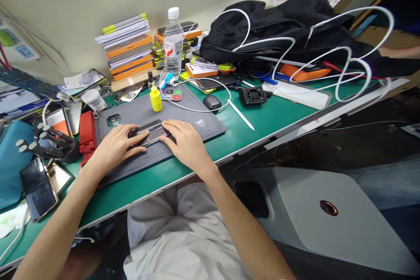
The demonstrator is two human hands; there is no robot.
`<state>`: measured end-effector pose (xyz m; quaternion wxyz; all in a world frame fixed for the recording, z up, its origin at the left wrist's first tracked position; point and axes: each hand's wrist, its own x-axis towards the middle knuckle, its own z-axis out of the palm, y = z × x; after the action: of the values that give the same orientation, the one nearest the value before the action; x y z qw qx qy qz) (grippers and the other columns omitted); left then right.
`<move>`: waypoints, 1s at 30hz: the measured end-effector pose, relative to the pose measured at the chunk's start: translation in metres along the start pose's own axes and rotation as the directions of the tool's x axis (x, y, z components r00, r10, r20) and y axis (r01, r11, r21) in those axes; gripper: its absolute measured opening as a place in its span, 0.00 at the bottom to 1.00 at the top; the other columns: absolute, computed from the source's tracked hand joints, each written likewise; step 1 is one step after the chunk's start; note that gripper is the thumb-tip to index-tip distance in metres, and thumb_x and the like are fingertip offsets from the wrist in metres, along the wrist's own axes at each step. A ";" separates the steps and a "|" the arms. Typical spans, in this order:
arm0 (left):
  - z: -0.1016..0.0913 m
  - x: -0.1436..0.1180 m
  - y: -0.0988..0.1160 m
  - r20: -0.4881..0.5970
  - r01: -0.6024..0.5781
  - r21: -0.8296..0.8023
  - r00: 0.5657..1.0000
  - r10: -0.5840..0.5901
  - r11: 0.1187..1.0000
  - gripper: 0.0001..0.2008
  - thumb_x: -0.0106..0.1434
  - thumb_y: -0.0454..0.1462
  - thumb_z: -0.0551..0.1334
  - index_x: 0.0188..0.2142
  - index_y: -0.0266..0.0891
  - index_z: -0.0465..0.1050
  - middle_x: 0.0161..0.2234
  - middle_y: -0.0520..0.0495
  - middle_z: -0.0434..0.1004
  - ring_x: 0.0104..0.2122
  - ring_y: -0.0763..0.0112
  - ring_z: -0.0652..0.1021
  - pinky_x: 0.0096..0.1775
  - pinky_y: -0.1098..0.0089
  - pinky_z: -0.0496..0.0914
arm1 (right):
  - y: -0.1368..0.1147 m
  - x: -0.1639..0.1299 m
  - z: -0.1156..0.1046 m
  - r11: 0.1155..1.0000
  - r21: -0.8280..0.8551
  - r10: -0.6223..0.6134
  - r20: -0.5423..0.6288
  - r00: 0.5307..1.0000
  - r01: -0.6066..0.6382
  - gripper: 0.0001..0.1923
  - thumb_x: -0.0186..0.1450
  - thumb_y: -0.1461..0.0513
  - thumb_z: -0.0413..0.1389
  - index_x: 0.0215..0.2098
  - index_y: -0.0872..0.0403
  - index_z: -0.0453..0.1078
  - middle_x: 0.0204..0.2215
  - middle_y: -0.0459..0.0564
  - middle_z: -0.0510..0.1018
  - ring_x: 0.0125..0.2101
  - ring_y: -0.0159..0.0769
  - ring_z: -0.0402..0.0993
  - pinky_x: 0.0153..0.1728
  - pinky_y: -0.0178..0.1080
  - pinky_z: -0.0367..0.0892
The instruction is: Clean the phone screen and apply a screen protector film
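A person at a green bench (278, 118) is pressing a phone (149, 132) flat on the grey mat (193, 116), with both hands at work on it. The left hand (113, 146) is curling loosely round the phone's left end, thumb lying along its near edge; the right hand (185, 142) is resting fingers-down on its right end, not closed in a fist. The phone is lying face up at the middle of the mat, long side towards the person.

Done well, by the look of it, this step is asking for even pressure from both ends, fingertips staying on the frame and off the glass centre, and the phone staying square to the mat so it is not skidding.

Just behind the phone on the mat, a yellow bottle (155, 98) is standing upright, close enough to be knocked by a lifted wrist. A white cable (197, 96) is looping across the mat's far half beside a small black case (211, 102), and a white stylus (241, 116) is lying off the mat's right edge. A red tray (87, 133) is butting against the mat's left edge, with a tool stand (49, 142) and a second phone (38, 188) further left. Beyond the mat, a water bottle (173, 43) is standing before stacked phone cases (127, 48), and a black bag (278, 26) draped in white cords is crowding the bench to the far right.
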<state>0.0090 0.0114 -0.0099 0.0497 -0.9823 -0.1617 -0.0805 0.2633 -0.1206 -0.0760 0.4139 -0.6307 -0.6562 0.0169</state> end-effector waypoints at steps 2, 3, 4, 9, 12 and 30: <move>0.000 0.000 0.000 -0.002 -0.003 0.010 1.000 0.003 1.000 0.37 0.86 0.62 0.49 0.76 0.47 0.81 0.66 0.28 0.80 0.59 0.43 0.82 0.62 0.43 0.80 | 0.000 0.000 0.000 1.000 0.002 0.003 0.003 1.000 -0.003 0.19 0.83 0.58 0.65 0.68 0.56 0.83 0.65 0.59 0.87 0.68 0.55 0.83 0.73 0.57 0.74; 0.000 0.000 0.000 -0.003 -0.002 0.012 1.000 0.002 1.000 0.37 0.87 0.62 0.49 0.76 0.47 0.81 0.66 0.28 0.80 0.59 0.43 0.82 0.62 0.44 0.80 | 0.000 0.000 0.000 1.000 0.002 0.004 0.004 1.000 -0.004 0.19 0.83 0.58 0.65 0.68 0.56 0.83 0.66 0.59 0.87 0.68 0.55 0.82 0.72 0.57 0.74; 0.001 0.000 0.000 -0.003 0.002 0.012 1.000 -0.002 1.000 0.36 0.87 0.62 0.49 0.76 0.48 0.81 0.66 0.28 0.80 0.60 0.44 0.82 0.63 0.44 0.80 | 0.000 0.000 -0.001 1.000 0.003 0.005 0.004 1.000 -0.005 0.19 0.83 0.58 0.64 0.68 0.55 0.83 0.66 0.59 0.87 0.68 0.55 0.82 0.72 0.58 0.74; 0.002 0.000 0.000 -0.002 0.010 0.020 1.000 -0.010 1.000 0.36 0.87 0.62 0.48 0.76 0.49 0.80 0.66 0.29 0.80 0.61 0.44 0.82 0.64 0.44 0.79 | 0.000 -0.001 -0.001 1.000 0.001 0.009 0.006 1.000 -0.009 0.19 0.84 0.57 0.62 0.69 0.55 0.82 0.66 0.60 0.87 0.68 0.56 0.82 0.72 0.59 0.75; 0.001 0.001 0.000 0.001 0.001 0.028 1.000 -0.001 1.000 0.36 0.87 0.61 0.48 0.76 0.48 0.81 0.66 0.28 0.80 0.60 0.44 0.82 0.63 0.44 0.79 | -0.001 -0.001 -0.001 1.000 -0.005 0.001 0.014 1.000 -0.001 0.20 0.85 0.57 0.61 0.69 0.55 0.81 0.66 0.61 0.86 0.69 0.56 0.82 0.72 0.59 0.75; 0.001 0.000 -0.002 0.004 -0.036 0.075 0.999 0.035 0.997 0.35 0.88 0.59 0.49 0.76 0.47 0.80 0.66 0.28 0.80 0.58 0.44 0.82 0.61 0.46 0.80 | 0.005 -0.003 0.005 0.990 0.112 0.098 -0.102 0.990 -0.086 0.33 0.74 0.73 0.44 0.71 0.58 0.77 0.67 0.63 0.84 0.66 0.51 0.82 0.68 0.54 0.77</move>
<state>0.0086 0.0140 -0.0111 0.0877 -0.9826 -0.1471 -0.0724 0.2643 -0.1195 -0.0835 0.4807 -0.6372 -0.6013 0.0372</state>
